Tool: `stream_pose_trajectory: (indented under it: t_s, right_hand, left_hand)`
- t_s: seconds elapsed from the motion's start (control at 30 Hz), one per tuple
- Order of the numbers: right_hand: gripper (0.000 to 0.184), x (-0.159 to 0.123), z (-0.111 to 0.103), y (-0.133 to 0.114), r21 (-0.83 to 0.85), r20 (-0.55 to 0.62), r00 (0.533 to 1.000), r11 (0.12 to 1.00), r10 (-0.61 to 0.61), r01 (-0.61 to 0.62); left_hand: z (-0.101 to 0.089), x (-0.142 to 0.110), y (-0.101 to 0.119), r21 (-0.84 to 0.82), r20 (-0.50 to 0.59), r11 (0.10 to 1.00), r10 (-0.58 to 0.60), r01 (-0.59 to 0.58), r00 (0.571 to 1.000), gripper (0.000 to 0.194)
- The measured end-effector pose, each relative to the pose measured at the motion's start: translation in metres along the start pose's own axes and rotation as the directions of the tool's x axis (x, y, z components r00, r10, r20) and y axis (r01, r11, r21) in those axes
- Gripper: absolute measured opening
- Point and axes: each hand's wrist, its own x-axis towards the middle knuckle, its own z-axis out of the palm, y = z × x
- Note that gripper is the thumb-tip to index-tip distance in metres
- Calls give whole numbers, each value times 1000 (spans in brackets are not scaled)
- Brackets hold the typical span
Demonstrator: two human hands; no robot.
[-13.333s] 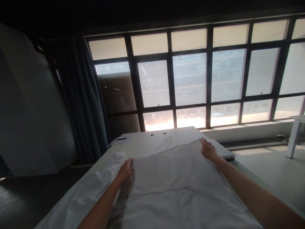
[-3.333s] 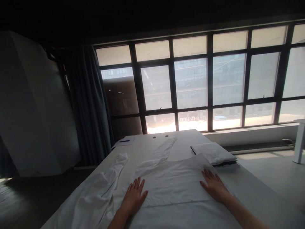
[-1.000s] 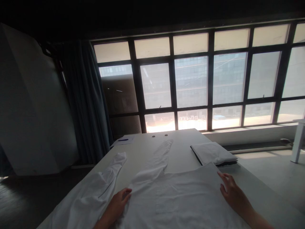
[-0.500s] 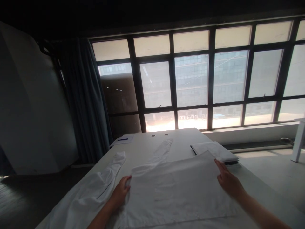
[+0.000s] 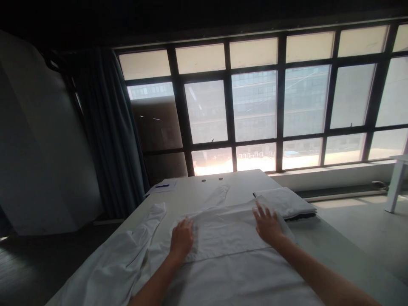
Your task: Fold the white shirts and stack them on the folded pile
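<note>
Your left hand (image 5: pixel 182 238) and right hand (image 5: pixel 268 225), palms down, fingers extended, grip nothing visible, while the white garment (image 5: pixel 226 233) lies beneath, its turned-over part running crosswise between them.

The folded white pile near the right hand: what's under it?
A dark layer shows along the near edge of the folded white pile, above the white table. Whatever else lies beneath is covered.
</note>
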Motion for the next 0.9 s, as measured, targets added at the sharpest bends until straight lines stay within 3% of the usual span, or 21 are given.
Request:
stream_pose_trajectory:
  t_s: [0.07,0.13,0.23,0.3,0.37,0.5,0.6,0.73,0.9]
  right_hand:
    - [64,-27,3,-47,146,115,984,982,-134,117]
    - [62,-53,6,-86,309,224,947,939,-229,153]
    - [65,-83,8,-106,448,279,904,877,-323,175]
    - [68,-95,9,-94,471,272,901,863,-339,183]
    - [71,-104,12,-66,449,267,914,879,-305,162]
    - [70,-126,26,5,327,276,949,943,-149,53]
    - [62,-151,42,47,202,165,986,978,21,-55]
    - [55,-176,56,72,138,4,998,989,58,-58]
    - [58,-173,57,75,174,115,990,980,76,-95]
  left_hand:
    - [21,-23,33,3,58,998,57,-57,997,39]
    - [41,-51,61,-13,130,993,121,-120,984,48]
    - [57,-87,75,-39,290,977,211,-209,934,68]
    - [55,-104,62,-51,336,961,273,-272,901,75]
    - [48,-117,34,-42,353,952,298,-303,887,76]
    - [38,-142,-38,54,301,973,198,-224,933,72]
    - [36,-161,-78,80,239,982,147,-170,960,66]
    - [28,-172,-92,50,220,989,127,-141,967,68]
    - [16,-159,-80,67,276,992,81,-104,958,74]
